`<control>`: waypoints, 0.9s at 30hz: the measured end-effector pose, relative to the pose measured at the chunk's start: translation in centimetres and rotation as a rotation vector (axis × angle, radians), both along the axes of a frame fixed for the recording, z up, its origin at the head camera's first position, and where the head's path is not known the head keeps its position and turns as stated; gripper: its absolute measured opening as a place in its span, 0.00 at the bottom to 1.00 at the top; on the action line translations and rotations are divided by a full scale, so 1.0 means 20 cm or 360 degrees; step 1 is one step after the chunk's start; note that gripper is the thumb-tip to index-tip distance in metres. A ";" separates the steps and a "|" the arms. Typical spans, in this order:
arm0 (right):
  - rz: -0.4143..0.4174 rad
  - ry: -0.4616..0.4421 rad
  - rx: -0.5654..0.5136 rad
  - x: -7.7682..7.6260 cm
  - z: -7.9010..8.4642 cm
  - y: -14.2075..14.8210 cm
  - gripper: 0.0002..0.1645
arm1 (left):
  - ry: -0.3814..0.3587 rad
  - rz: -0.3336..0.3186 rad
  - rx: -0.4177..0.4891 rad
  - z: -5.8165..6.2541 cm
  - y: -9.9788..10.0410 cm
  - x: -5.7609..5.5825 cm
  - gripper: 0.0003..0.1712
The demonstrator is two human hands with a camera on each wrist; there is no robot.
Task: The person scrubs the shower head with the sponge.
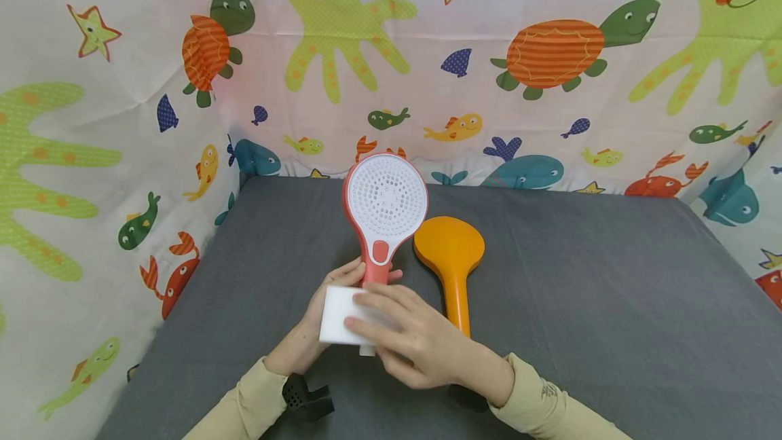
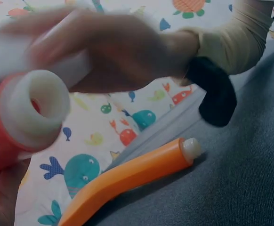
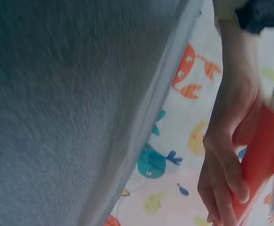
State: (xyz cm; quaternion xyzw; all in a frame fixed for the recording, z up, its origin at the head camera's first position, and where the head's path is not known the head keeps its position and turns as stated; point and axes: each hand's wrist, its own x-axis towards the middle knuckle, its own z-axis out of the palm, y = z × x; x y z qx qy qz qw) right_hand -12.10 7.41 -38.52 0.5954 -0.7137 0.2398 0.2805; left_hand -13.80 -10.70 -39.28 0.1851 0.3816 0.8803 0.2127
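Note:
A red shower head (image 1: 386,195) with a white spray face stands upright in the head view, its face toward me. My left hand (image 1: 316,307) grips its handle from the left. In front of the lower handle, my right hand (image 1: 421,335) holds a white rectangular sponge (image 1: 337,314) against it, the fingers spread over the sponge's front. The left wrist view shows the handle's hollow white end (image 2: 47,101) close up, with the right hand blurred behind it. Left fingers (image 3: 226,183) wrap the red handle (image 3: 264,146) in the right wrist view.
An orange shower head (image 1: 449,243) lies on the grey table (image 1: 580,304) just right of the red one, its lower handle partly behind my right hand. A white curtain (image 1: 366,5) printed with sea animals hangs behind the table and along the left side.

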 end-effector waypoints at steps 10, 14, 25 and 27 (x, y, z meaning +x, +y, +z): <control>-0.0057 -0.0080 -0.0251 -0.13 -0.02 0.08 0.23 | 0.0109 -0.0018 -0.0064 -0.05 0.01 -0.03 0.16; -0.0374 -0.0231 -0.0369 -0.16 -0.01 0.09 0.24 | 0.0147 -0.0068 -0.0056 -0.06 0.02 -0.03 0.21; 0.0148 -0.0004 -0.0051 0.01 -0.04 0.07 0.24 | 0.0219 -0.0114 0.0043 0.01 0.00 -0.01 0.19; 0.0217 0.0070 -0.0003 0.02 -0.05 0.07 0.24 | 0.0189 -0.0132 0.0012 0.01 0.01 0.00 0.19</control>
